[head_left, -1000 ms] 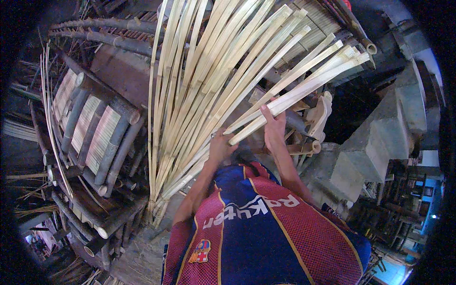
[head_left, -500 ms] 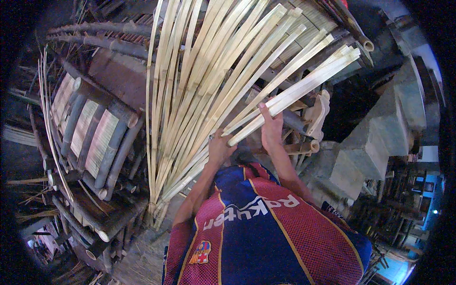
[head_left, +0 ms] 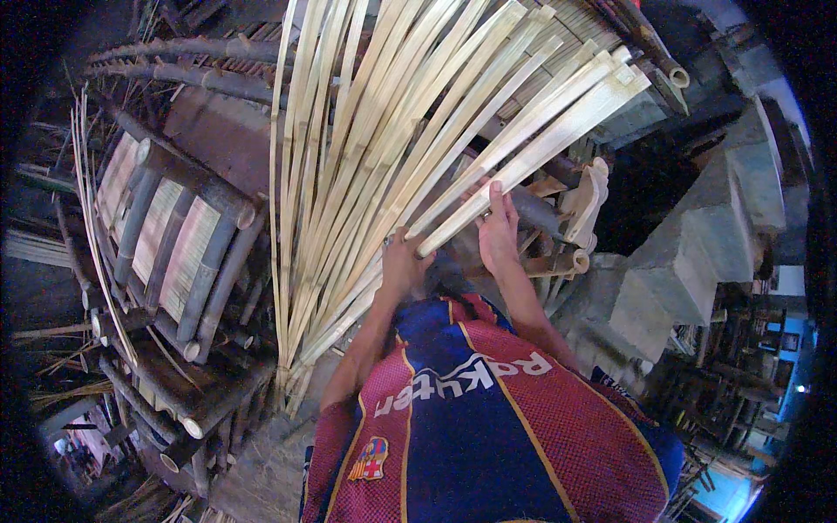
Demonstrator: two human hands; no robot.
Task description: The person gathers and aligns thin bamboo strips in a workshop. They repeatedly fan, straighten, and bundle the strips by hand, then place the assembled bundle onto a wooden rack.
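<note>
A wide fan of pale split bamboo strips (head_left: 375,131) spreads from a narrow gathered base at lower left to the upper edge. My left hand (head_left: 404,268) is closed on the near ends of a few strips at the fan's right side. Further along these held bamboo strips (head_left: 558,146), my right hand (head_left: 499,231) grips them, its thumb on top and its fingers partly hidden underneath. The held strips slant up and to the right, their far ends slightly apart. How many lie in each hand cannot be made out.
Dark bamboo furniture with slatted panels (head_left: 187,257) stands at left. A carved pale wooden piece (head_left: 589,202) and a bamboo pole end (head_left: 580,261) sit right of my right hand. Concrete steps (head_left: 680,266) rise at right. Long bamboo poles (head_left: 200,80) lie at the back left.
The held strips' far ends have shifted slightly up and left and spread a little. My right hand has turned, its fingers now showing beneath the strips. My left hand has barely moved.
</note>
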